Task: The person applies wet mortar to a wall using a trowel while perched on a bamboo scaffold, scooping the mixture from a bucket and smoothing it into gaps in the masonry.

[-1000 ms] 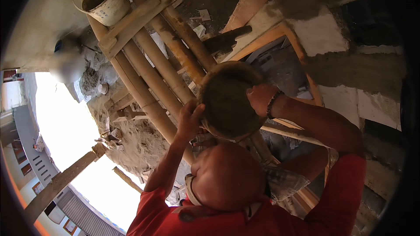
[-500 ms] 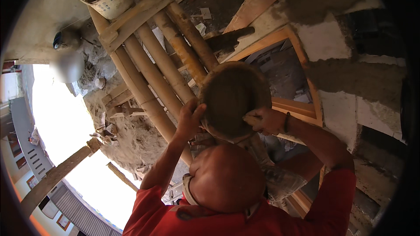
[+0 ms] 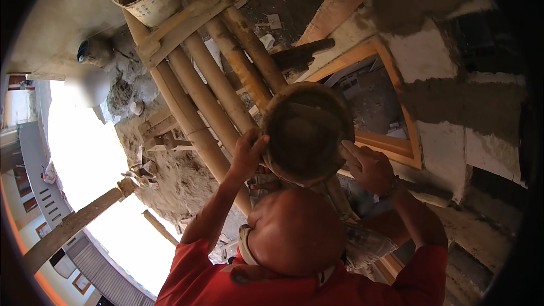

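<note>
My left hand point(image 3: 247, 152) is closed on the near left rim of a round, dark, mortar-stained bucket point(image 3: 306, 178), thumb on top. Grey-brown wet mortar point(image 3: 309, 130) lies inside. At the bucket's right rim, my right hand point(image 3: 369, 171) is closed around what looks like a short tan handle. Whatever the handle belongs to is too dark to make out. The bucket is at the near end of several bamboo poles point(image 3: 218, 88) lying side by side.
A second, pale bucket point(image 3: 148, 0) with a raised handle stands farther along the poles, by a wooden crosspiece point(image 3: 192, 20). To the right are an orange-brown wooden window frame point(image 3: 413, 136) and a partly plastered wall point(image 3: 436, 62). Sand and rubble point(image 3: 170, 175) lie below on the left.
My right hand has moved right, from over the bucket's inside to its right rim. My left hand keeps its grip. The view has shifted slightly.
</note>
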Action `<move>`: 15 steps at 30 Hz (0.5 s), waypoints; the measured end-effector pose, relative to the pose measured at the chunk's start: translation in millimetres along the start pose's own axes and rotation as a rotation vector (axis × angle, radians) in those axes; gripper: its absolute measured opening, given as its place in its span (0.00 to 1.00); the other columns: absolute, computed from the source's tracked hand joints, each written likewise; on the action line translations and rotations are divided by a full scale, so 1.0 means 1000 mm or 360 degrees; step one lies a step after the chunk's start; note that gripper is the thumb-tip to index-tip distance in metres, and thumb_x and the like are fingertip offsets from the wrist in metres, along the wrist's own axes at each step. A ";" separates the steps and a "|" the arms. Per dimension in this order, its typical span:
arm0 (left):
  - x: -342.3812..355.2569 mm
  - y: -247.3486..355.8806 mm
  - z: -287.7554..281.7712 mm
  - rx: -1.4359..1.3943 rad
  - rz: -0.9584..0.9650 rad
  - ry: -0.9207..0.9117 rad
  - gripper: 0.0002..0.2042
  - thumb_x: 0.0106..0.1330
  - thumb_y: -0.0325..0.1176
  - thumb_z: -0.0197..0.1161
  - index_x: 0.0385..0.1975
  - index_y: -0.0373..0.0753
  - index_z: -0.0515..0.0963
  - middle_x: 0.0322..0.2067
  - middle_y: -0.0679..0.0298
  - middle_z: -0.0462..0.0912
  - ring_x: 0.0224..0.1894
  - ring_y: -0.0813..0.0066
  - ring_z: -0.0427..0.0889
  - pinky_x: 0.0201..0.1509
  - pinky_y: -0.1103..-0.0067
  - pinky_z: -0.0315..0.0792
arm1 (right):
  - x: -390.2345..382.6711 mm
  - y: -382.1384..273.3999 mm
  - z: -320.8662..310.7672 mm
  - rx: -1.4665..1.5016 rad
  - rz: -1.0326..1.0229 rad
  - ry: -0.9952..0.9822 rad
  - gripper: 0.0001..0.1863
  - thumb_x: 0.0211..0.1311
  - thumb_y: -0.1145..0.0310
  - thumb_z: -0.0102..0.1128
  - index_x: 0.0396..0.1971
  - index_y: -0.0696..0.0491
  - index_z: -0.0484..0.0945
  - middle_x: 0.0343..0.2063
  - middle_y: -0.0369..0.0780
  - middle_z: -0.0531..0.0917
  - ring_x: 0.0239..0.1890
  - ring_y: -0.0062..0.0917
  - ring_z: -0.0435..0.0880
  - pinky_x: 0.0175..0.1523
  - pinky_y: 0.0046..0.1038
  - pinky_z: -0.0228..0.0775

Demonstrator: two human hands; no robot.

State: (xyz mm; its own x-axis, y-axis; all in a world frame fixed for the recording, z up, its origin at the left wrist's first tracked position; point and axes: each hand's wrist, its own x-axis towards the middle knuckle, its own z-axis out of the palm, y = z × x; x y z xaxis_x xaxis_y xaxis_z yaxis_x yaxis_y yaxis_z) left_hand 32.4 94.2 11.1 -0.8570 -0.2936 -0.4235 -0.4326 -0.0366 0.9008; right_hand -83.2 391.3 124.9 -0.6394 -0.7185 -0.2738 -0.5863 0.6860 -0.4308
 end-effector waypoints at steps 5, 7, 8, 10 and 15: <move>0.007 -0.013 0.001 -0.0026 0.0078 0.0054 0.12 0.67 0.35 0.60 0.37 0.31 0.73 0.28 0.63 0.75 0.34 0.80 0.71 0.39 0.77 0.69 | 0.010 -0.018 0.002 -0.0365 0.0037 -0.0332 0.25 0.55 0.70 0.53 0.56 0.48 0.71 0.24 0.48 0.81 0.25 0.44 0.83 0.32 0.42 0.77; -0.001 -0.010 -0.001 -0.0008 0.0044 0.0077 0.12 0.67 0.35 0.60 0.36 0.31 0.73 0.28 0.62 0.75 0.34 0.80 0.70 0.39 0.77 0.69 | 0.010 -0.033 -0.003 -0.0212 0.0110 -0.0249 0.23 0.53 0.70 0.55 0.53 0.49 0.72 0.24 0.49 0.81 0.24 0.45 0.83 0.32 0.43 0.77; 0.000 -0.007 -0.002 -0.0020 0.0008 0.0055 0.12 0.67 0.35 0.60 0.36 0.30 0.73 0.28 0.62 0.75 0.33 0.80 0.70 0.39 0.77 0.69 | 0.008 -0.032 0.009 -0.0247 0.0089 -0.0388 0.23 0.53 0.70 0.55 0.52 0.49 0.72 0.24 0.49 0.81 0.25 0.45 0.84 0.33 0.43 0.77; 0.006 -0.007 0.003 -0.0087 0.0032 0.0037 0.11 0.67 0.35 0.59 0.35 0.31 0.73 0.28 0.62 0.75 0.33 0.80 0.70 0.39 0.77 0.68 | 0.005 -0.023 0.042 -0.0333 0.0075 -0.0666 0.22 0.52 0.69 0.55 0.50 0.49 0.72 0.25 0.50 0.82 0.28 0.46 0.85 0.34 0.43 0.77; -0.002 -0.016 -0.003 -0.0166 0.0019 0.0062 0.10 0.68 0.34 0.59 0.33 0.32 0.73 0.27 0.67 0.73 0.32 0.81 0.69 0.37 0.78 0.68 | 0.025 -0.063 -0.047 -0.0363 -0.0112 -0.0754 0.19 0.54 0.69 0.54 0.48 0.54 0.73 0.23 0.49 0.81 0.32 0.43 0.85 0.33 0.42 0.78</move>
State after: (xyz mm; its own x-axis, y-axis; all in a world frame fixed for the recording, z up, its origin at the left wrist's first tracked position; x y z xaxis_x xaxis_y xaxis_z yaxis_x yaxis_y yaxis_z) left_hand 41.7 92.0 -2.0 -0.8495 -0.3312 -0.4107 -0.3894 -0.1317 0.9116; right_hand -86.2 335.7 185.8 -0.3307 -0.7006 -0.6323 -0.7468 0.6040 -0.2785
